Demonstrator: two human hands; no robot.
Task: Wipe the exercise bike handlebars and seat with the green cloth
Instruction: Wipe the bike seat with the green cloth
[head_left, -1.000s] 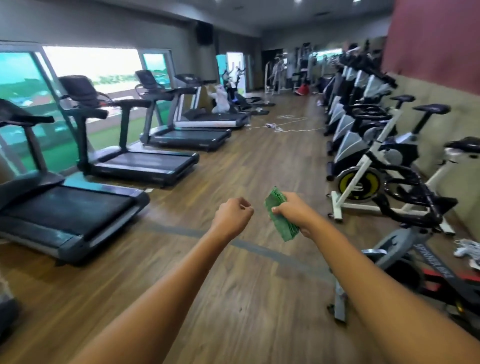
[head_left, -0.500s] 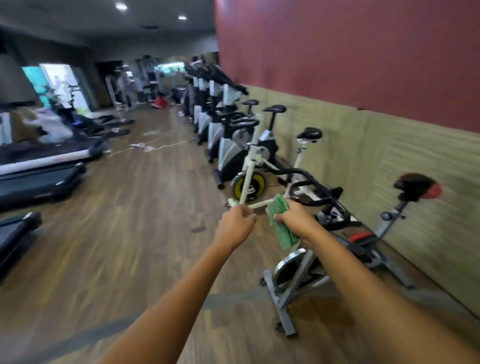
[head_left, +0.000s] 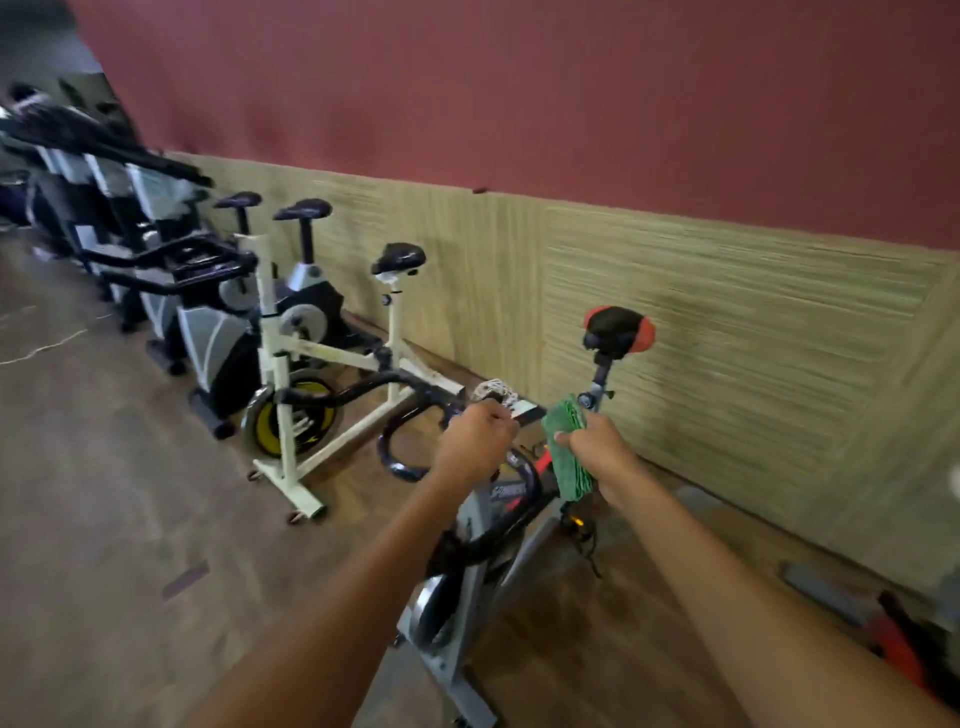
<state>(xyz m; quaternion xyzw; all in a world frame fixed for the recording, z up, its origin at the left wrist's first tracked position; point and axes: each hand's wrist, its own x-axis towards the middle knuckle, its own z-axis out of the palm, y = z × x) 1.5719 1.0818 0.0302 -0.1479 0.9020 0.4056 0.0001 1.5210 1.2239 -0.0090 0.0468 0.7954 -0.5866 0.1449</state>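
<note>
— Cloth (head_left: 569, 449): where is it?
— Folded, gripped in the right hand (head_left: 597, 449), held in the air between the handlebars (head_left: 410, 470) and the seat (head_left: 618, 327), touching neither.
— And the left hand (head_left: 475, 444)?
— Curled into a fist above the bars; holding nothing, I think.
— So no wiping yet?
— Seemingly none; both parts remain.

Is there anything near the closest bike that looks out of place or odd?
One thing stands out: a whitish crumpled thing lies on the floor by the wall, behind the grey bike's handlebars; too blurred to identify. The red-and-black seat looks upright.
</note>
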